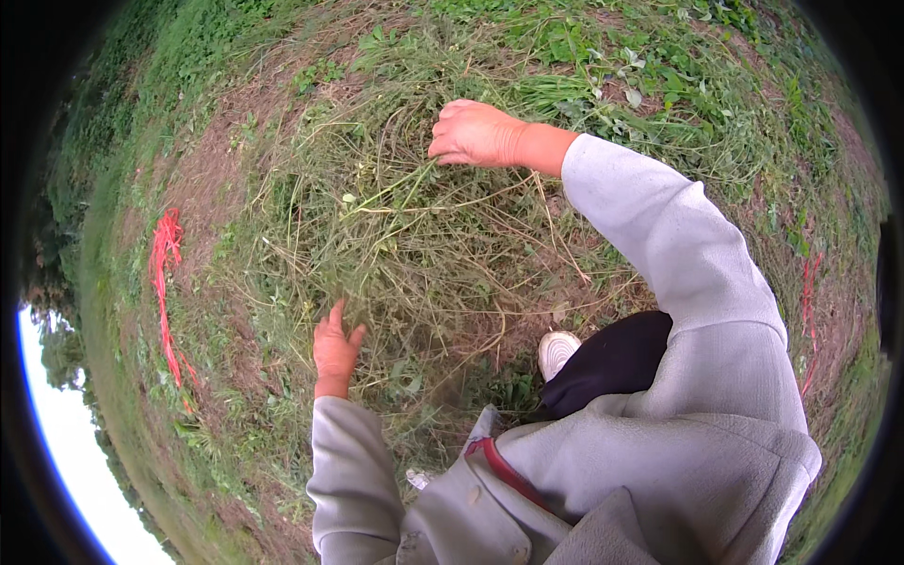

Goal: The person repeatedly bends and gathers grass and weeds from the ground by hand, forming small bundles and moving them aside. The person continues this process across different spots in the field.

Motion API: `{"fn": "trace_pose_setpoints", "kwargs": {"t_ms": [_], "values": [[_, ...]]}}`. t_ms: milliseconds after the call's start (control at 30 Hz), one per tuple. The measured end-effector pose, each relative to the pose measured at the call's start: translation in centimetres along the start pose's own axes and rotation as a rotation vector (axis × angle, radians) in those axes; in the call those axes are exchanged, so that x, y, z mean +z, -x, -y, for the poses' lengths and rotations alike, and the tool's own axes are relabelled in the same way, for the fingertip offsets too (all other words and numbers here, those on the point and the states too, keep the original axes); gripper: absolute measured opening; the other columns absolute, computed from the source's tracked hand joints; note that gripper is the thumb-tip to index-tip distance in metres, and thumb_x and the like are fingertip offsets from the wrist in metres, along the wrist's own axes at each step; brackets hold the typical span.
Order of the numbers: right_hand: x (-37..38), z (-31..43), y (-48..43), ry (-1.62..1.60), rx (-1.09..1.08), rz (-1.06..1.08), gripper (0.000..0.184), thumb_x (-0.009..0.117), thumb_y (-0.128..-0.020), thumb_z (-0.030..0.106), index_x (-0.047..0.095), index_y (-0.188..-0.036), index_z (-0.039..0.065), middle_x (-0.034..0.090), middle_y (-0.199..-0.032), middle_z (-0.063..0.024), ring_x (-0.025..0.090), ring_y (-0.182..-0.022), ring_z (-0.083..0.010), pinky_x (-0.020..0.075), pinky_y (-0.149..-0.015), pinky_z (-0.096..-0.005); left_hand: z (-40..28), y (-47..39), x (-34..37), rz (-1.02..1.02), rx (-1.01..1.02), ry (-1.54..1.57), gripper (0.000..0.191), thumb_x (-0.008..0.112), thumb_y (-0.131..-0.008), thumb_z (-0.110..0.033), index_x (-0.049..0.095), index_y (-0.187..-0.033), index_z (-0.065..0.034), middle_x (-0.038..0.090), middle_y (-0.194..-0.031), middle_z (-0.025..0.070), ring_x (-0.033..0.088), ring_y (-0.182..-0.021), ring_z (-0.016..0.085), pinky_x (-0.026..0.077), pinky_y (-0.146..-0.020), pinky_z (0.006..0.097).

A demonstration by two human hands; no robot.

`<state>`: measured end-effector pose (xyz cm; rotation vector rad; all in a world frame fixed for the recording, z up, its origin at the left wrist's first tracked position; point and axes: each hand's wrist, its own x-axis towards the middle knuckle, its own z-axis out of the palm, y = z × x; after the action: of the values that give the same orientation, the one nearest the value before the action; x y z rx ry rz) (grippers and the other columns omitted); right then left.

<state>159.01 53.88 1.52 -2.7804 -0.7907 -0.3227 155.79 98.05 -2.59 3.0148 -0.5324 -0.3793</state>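
Observation:
A loose heap of cut weeds and dry stems [424, 247] lies on the ground in front of me. At its far side my right hand [474, 134] is curled with its fingers closed. Thin green plant stems [395, 192] run from under those fingers across the top of the heap. My left hand [337, 346] is at the near left edge of the heap, its thumb and fingers apart. Nothing shows in its grasp, though blurred stems lie around the fingertips.
A bundle of red plastic strands [166, 247] lies on the ground to the left, and more red strands [810, 304] lie far right. One white shoe [558, 353] stands at the heap's near edge. Green leafy plants [565, 42] grow beyond the heap.

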Motion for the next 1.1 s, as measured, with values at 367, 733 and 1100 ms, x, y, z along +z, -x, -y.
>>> {"fn": "trace_pose_setpoints", "kwargs": {"t_ms": [367, 733, 1100], "values": [[-12.3, 6.2, 0.6, 0.071, -0.028, -0.393, 0.016, 0.062, -0.086, 0.029, 0.068, -0.099, 0.022, 0.060, -0.082, 0.0006, 0.063, -0.079, -0.0231, 0.0519, -0.064, -0.0366, -11.4, 2.2, -16.4, -0.721, 0.400, 0.409, 0.055, 0.070, -0.083, -0.018, 0.050, -0.132, -0.0043, 0.056, -0.128, 0.0169, 0.051, -0.121, 0.030, 0.038, -0.103, 0.0398], [-14.5, 9.5, -3.4, 0.166, -0.310, -0.635, 0.046, 0.073, -0.074, 0.022, 0.061, -0.118, 0.019, 0.060, -0.111, -0.0015, 0.056, -0.098, -0.0234, 0.0502, -0.082, -0.0355, -9.9, -2.9, -15.3, -0.211, 0.282, 1.293, 0.030, 0.049, -0.099, -0.029, 0.060, -0.103, -0.0013, 0.039, -0.064, -0.0052, 0.033, -0.053, 0.005, 0.029, -0.048, 0.0211], [1.6, 2.8, 5.8, 0.212, 0.158, 0.044, 0.050, 0.061, -0.088, 0.036, 0.050, -0.130, 0.011, 0.056, -0.124, -0.0116, 0.045, -0.124, -0.0288, 0.0380, -0.103, -0.0409, 16.7, 8.6, -18.4, -1.445, -0.568, 1.429, 0.038, 0.040, -0.102, -0.031, 0.057, -0.121, -0.0022, 0.042, -0.073, -0.0008, 0.032, -0.057, 0.011, 0.028, -0.049, 0.0244]]}}
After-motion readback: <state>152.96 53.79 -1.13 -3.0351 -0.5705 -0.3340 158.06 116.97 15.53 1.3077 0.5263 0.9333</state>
